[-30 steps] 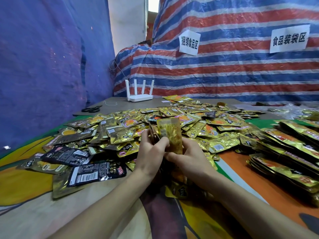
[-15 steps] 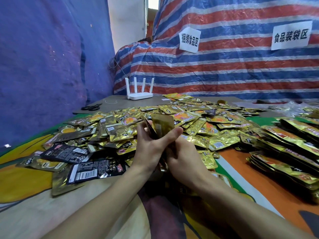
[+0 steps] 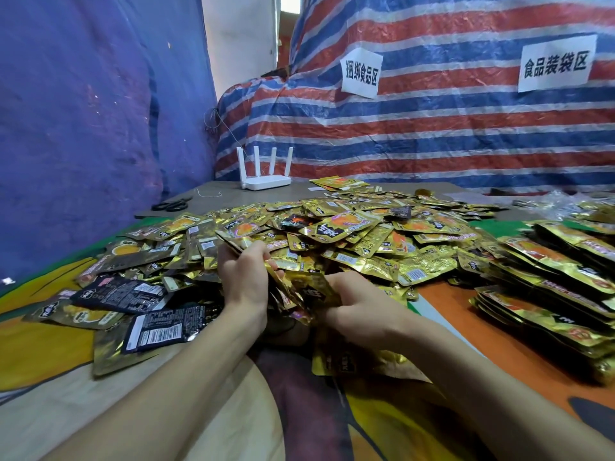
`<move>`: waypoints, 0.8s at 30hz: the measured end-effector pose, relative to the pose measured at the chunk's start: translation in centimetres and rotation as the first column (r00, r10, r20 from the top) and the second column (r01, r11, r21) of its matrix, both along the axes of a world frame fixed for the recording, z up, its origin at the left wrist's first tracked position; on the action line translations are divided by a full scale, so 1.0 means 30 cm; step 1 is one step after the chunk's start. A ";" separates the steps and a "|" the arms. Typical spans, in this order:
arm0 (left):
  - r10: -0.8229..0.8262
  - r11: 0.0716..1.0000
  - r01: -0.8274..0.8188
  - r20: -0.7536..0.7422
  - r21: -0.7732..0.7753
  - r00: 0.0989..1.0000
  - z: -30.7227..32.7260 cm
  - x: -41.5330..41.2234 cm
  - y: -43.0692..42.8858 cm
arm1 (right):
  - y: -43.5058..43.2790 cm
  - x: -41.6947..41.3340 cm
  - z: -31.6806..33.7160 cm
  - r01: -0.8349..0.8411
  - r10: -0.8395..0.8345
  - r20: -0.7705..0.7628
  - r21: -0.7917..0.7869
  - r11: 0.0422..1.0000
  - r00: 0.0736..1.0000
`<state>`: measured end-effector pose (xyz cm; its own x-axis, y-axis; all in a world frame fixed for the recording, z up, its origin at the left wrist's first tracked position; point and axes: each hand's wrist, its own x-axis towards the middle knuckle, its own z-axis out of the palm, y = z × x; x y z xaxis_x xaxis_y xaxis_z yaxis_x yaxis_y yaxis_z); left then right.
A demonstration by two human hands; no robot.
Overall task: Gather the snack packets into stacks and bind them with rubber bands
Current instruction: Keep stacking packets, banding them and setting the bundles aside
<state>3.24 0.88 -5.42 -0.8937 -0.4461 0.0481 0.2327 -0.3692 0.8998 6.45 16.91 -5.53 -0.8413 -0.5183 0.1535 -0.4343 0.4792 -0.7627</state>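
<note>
A big heap of loose gold and black snack packets [image 3: 349,234] covers the middle of the table. Both hands hold a small stack of gold packets [image 3: 299,294] low over the near edge of the heap. My left hand [image 3: 244,281] grips the stack's left side, thumb on top. My right hand [image 3: 359,307] is closed on its right end. The stack lies tilted, nearly flat. I see no rubber band.
Rows of stacked gold packets [image 3: 549,281] lie at the right. Black packets [image 3: 133,307] lie flat at the near left. A white router [image 3: 264,174] and black scissors [image 3: 171,205] sit at the far left of the table. Striped tarp with paper signs stands behind.
The stack stood upright between my hands a second ago. Both hands have lowered it and tipped it nearly flat, close to the heap.
</note>
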 end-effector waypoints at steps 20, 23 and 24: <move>-0.320 0.936 0.231 -0.366 -0.267 0.874 -0.032 0.029 0.119 | -0.095 -0.018 -0.028 0.199 -0.027 0.255 -0.680 0.706 0.966; -0.377 0.920 0.290 -0.392 -0.264 0.839 -0.058 0.020 0.119 | -0.089 -0.008 -0.033 0.218 0.128 0.335 -0.814 0.538 0.934; -0.393 0.913 0.303 -0.394 -0.272 0.831 -0.065 0.017 0.121 | -0.083 -0.007 -0.027 0.258 0.142 0.370 -0.831 0.493 0.918</move>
<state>3.74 4.50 -7.37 -0.8554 -0.0513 0.5154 0.5013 -0.3325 0.7989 6.25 14.41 -6.36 -0.9524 -0.2438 0.1828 -0.0454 -0.4798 -0.8762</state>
